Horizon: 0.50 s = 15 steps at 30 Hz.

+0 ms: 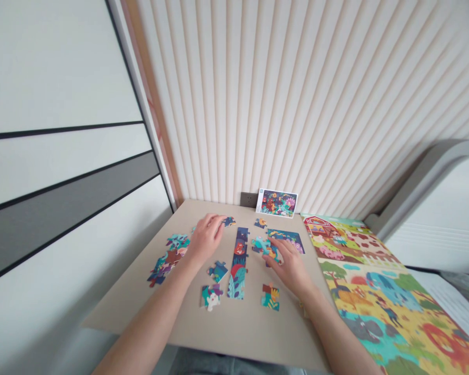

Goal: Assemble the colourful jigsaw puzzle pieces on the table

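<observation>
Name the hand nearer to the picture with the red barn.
Right. The right hand is left of the barn picture; the left hand is farther left, beyond the puzzle strip.

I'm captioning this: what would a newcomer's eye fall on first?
The bright animal picture fills much of the lower right, with a farm scene just beyond it. On the beige table, a strip of joined jigsaw pieces lies between the left hand and right hand. Behind, a picture card stands by the ribbed wall.
</observation>
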Motion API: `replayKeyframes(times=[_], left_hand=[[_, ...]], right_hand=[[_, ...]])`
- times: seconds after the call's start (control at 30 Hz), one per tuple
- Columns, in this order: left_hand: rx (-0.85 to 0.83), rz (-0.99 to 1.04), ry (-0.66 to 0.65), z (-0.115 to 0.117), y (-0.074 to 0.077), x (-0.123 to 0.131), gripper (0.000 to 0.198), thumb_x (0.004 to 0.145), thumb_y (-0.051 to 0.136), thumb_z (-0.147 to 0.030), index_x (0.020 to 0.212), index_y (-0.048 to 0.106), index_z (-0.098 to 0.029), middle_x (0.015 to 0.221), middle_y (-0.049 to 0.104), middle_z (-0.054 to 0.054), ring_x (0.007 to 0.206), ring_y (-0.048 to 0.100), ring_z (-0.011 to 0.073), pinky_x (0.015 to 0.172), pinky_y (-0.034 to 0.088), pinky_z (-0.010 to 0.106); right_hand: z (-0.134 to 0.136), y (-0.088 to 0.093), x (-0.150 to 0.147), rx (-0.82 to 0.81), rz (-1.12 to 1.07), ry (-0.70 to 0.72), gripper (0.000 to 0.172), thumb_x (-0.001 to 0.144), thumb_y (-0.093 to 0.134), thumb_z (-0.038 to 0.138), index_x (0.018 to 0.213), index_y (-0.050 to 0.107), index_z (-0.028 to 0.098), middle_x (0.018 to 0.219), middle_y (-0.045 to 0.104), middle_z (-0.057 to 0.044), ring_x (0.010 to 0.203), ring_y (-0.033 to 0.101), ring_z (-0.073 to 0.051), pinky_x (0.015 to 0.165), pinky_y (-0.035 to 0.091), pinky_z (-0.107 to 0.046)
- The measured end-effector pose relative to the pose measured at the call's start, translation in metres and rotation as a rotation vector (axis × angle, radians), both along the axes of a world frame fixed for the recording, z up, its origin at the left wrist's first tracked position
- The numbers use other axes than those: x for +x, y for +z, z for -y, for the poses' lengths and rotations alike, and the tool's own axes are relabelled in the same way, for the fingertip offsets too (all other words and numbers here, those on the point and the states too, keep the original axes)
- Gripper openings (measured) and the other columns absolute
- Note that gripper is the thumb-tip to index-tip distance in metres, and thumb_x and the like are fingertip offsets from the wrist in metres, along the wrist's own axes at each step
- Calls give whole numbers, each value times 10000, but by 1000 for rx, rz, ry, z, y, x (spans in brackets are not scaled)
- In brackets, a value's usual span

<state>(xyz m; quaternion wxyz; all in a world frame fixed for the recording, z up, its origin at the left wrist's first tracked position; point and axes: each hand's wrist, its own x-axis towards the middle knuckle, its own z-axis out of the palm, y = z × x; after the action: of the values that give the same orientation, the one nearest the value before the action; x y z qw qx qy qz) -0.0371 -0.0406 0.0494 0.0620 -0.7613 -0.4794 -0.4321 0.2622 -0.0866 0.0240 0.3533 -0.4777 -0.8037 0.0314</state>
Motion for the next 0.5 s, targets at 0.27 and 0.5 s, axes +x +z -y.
replayKeyframes(times=[0.27, 0.5], left_hand=[[-341, -344, -153, 114, -13, 6, 178, 952, 598, -264, 1123, 650, -267, 1122, 646, 55, 1071, 613, 248, 971, 504, 429], [-392, -239, -78, 147, -46, -2, 308, 970, 537, -225, 1262, 612, -285, 1311, 596, 65, 1254, 555, 257, 1095, 472, 466]], right_hand=[[2, 2, -3, -90, 88, 69, 451, 970, 613, 408, 1395, 559, 265, 1279, 671, -103, 1179, 614, -296, 1016, 492, -475], [8, -1, -11, -113, 98, 117, 488, 965, 613, 406, 1435, 532, 302, 1369, 633, -85, 1272, 576, -294, 1064, 466, -479]])
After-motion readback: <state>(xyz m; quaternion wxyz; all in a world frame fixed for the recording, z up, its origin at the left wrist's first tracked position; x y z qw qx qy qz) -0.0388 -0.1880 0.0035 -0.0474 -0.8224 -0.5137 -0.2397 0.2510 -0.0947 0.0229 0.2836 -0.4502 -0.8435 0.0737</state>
